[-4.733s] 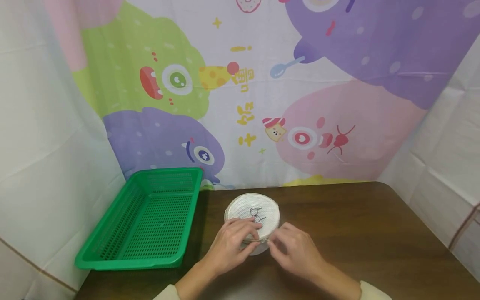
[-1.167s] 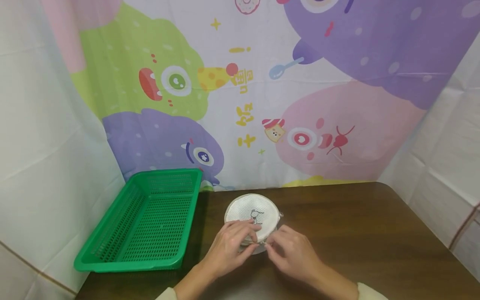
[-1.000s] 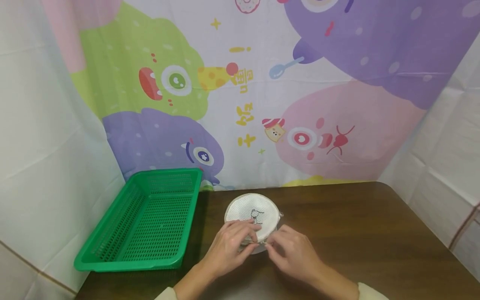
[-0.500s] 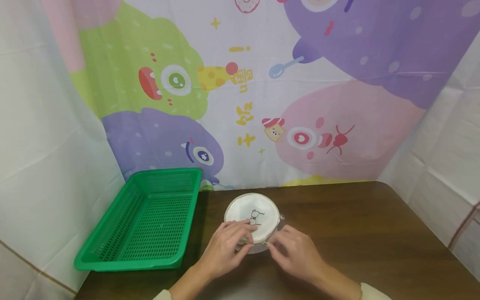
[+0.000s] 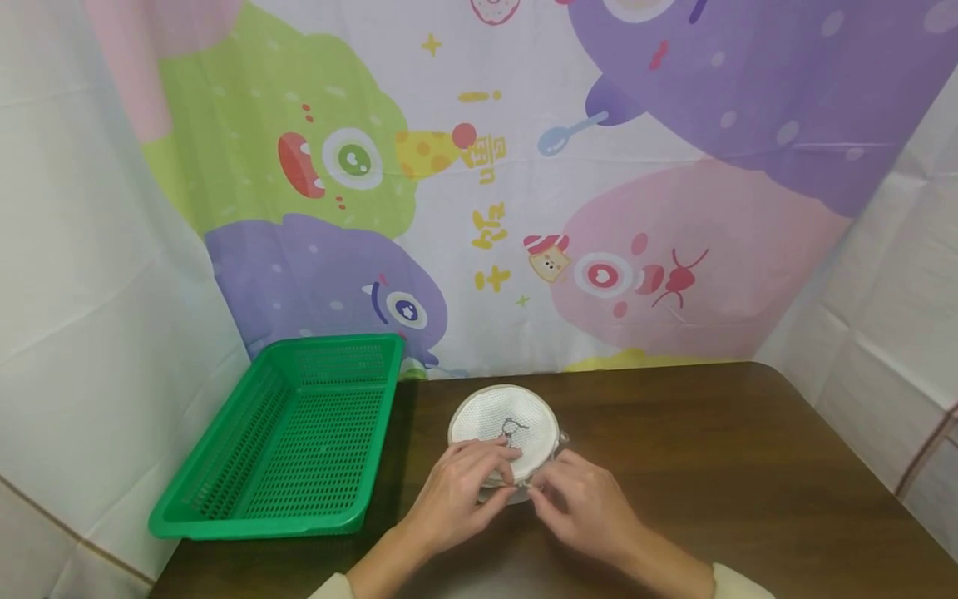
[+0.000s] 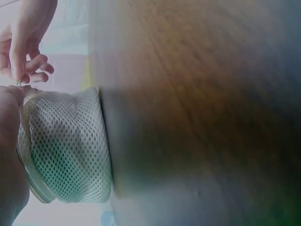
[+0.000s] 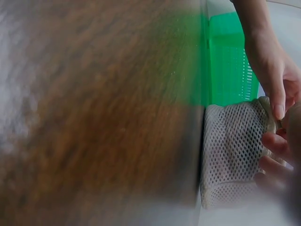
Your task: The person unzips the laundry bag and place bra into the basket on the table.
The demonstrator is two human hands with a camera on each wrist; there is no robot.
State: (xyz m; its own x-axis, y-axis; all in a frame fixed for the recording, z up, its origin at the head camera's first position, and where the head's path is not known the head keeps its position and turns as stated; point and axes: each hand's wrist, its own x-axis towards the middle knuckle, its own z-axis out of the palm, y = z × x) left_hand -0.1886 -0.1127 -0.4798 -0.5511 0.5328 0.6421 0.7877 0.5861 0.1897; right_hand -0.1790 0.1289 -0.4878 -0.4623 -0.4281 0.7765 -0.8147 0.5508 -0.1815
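A round white mesh laundry bag (image 5: 486,412) with a dark line drawing on its lid stands upright on the table. My left hand (image 5: 458,491) lies over the lid's near left part, its thumb and fingers pinching the zipped rim. Just right of it, the fingertips of my right hand (image 5: 587,503) pinch a small zipper pull (image 6: 19,84) at the near edge. In the left wrist view the bag's mesh side (image 6: 70,146) shows whole and seated on the tabletop. From the right wrist, the left thumb (image 7: 279,111) presses the rim. Fingers hide part of the zipper.
A green perforated plastic basket (image 5: 367,482) stands at the left side of the table. Behind the brown wooden table (image 5: 696,449) hangs a cartoon-printed curtain (image 5: 509,333), and pale cloth walls flank both sides.
The bag has turned slightly: its drawing sits at another angle and a small tab now shows at its right edge. Both hands stay at the near rim, shifting only slightly.
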